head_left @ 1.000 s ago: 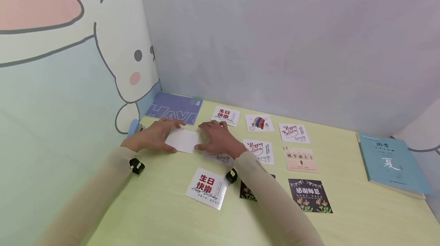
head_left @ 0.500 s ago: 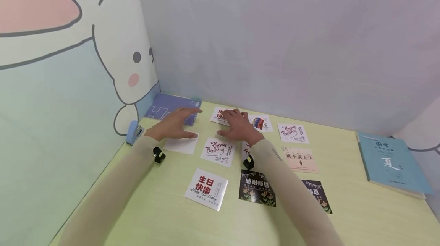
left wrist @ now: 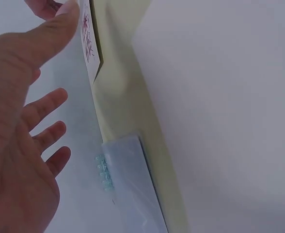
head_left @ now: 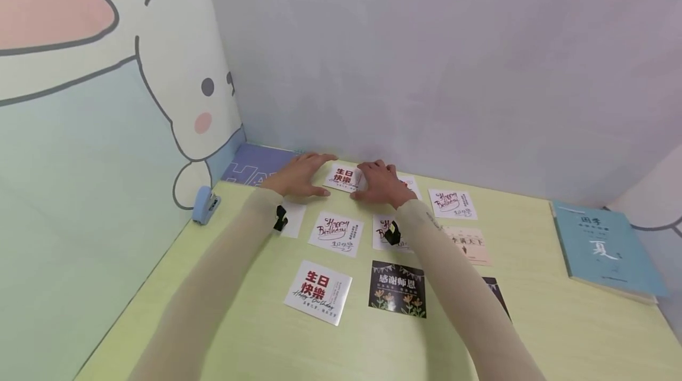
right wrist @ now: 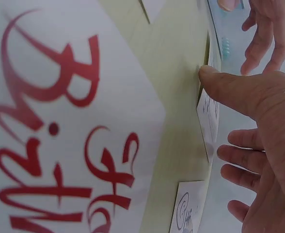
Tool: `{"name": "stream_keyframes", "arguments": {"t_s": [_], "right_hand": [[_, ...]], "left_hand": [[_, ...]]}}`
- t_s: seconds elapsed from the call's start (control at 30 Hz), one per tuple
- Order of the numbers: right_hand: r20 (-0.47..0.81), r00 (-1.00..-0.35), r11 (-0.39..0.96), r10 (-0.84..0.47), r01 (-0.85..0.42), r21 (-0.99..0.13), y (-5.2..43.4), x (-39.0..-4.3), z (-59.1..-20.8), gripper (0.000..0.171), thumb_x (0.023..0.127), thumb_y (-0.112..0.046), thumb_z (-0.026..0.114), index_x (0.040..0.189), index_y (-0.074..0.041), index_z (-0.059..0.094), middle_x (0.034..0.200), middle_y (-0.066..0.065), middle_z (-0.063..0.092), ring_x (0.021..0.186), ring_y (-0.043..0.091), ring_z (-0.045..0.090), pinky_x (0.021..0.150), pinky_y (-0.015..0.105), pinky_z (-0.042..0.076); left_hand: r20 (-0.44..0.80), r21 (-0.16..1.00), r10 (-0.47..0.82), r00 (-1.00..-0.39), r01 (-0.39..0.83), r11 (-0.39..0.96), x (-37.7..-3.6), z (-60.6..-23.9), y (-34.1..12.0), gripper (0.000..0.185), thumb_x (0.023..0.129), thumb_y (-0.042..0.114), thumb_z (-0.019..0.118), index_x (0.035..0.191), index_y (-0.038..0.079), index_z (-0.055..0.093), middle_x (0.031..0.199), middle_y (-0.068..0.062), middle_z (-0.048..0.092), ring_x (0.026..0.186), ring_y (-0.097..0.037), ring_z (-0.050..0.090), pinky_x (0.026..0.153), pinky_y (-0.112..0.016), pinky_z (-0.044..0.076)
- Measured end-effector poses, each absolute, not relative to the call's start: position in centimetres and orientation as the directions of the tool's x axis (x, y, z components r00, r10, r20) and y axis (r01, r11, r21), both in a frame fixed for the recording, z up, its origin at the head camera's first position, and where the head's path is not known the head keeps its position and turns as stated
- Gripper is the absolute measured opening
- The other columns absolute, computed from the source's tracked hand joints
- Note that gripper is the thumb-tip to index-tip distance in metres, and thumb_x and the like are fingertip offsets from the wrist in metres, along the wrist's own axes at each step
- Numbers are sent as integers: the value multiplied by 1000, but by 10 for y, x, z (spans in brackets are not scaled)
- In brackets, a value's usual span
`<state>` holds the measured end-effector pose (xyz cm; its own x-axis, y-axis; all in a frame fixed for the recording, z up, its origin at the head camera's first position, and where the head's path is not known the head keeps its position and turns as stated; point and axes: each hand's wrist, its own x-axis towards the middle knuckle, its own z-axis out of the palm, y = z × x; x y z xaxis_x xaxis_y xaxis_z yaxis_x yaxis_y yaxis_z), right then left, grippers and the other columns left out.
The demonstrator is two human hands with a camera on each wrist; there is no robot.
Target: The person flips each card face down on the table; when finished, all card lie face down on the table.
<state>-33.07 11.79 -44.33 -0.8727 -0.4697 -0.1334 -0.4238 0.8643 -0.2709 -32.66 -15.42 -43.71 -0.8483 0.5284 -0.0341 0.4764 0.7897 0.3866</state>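
Note:
A white card with red Chinese characters (head_left: 342, 176) lies near the back edge of the table, between my two hands. My left hand (head_left: 299, 177) is at its left side, thumb apart from the relaxed fingers; none of them is seen gripping it. At the card's right side, my right hand (head_left: 385, 184) has its thumb by the near corner and its fingers by the far corner. In the right wrist view the thumb (right wrist: 229, 87) overlaps the card's edge; whether it presses on it I cannot tell. A blank white card (head_left: 293, 219) shows partly below my left wrist.
Several printed cards are laid out in rows, among them a Happy Birthday card (head_left: 335, 233), a dark flowered card (head_left: 397, 289) and a pink card (head_left: 471, 245). A blue stapler (head_left: 205, 206) and a purple booklet (head_left: 256, 163) are at left, a blue book (head_left: 606, 251) at right.
Both hands have left the blank white card, which stays on the table, and have moved right and back to either side of the red-lettered card.

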Motion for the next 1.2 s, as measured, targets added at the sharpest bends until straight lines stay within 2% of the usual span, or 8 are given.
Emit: {"name": "stream_keyframes", "arguments": {"t_s": [0.2,0.43,0.7,0.9,1.0,1.1,1.2], "right_hand": [[-144,-870,860,-472,-418,-292,119,-335,-441,90,93,-53,77,164,-11,42,167,12,49,153,34,39,122,54,28],[-105,-863,839,-493,-441,-317,119,-339,-450,86,91,-50,80,161,-10,48,161,11,56,146,34,46,118,54,31],[-64,-861,823,-504,-457,-337,124,-337,-448,86,87,-48,83,157,-8,52,157,11,61,143,35,48,115,56,32],[-32,-863,811,-504,-460,-361,132,-334,-442,86,86,-44,85,157,-8,52,156,11,61,143,32,47,118,55,29],[-9,-864,798,-504,-461,-387,136,-333,-438,85,86,-40,84,157,-7,52,156,12,61,144,33,46,118,56,29],[13,-865,787,-501,-462,-408,141,-334,-437,91,86,-42,84,161,-8,46,163,12,55,148,36,43,117,59,28],[27,-875,780,-484,-445,-439,144,-336,-439,103,86,-49,85,167,-9,35,171,13,43,154,40,36,119,63,26]], "left_hand": [[-63,409,545,-836,477,778,-337,-435,-139,102,88,47,87,170,31,28,172,-6,41,163,-37,28,132,-66,19],[-128,435,536,-835,438,787,-344,-442,-128,102,89,44,87,171,33,27,175,-2,37,164,-37,27,129,-67,27],[-117,464,547,-829,441,768,-349,-441,-119,100,86,36,90,168,32,32,161,-6,52,149,-36,45,124,-64,35],[-82,528,604,-793,479,701,-349,-437,-111,105,82,30,94,167,24,33,166,-9,50,150,-34,49,127,-59,36],[-60,526,615,-787,498,689,-349,-435,-107,103,81,27,95,165,23,36,164,-7,52,146,-31,53,125,-57,37],[-44,498,608,-793,510,701,-349,-432,-105,102,79,24,96,163,29,37,161,-8,53,138,-30,57,120,-57,41],[-30,469,591,-806,511,721,-348,-430,-106,104,81,22,94,165,38,34,157,-13,49,125,-30,61,108,-53,53]]}}
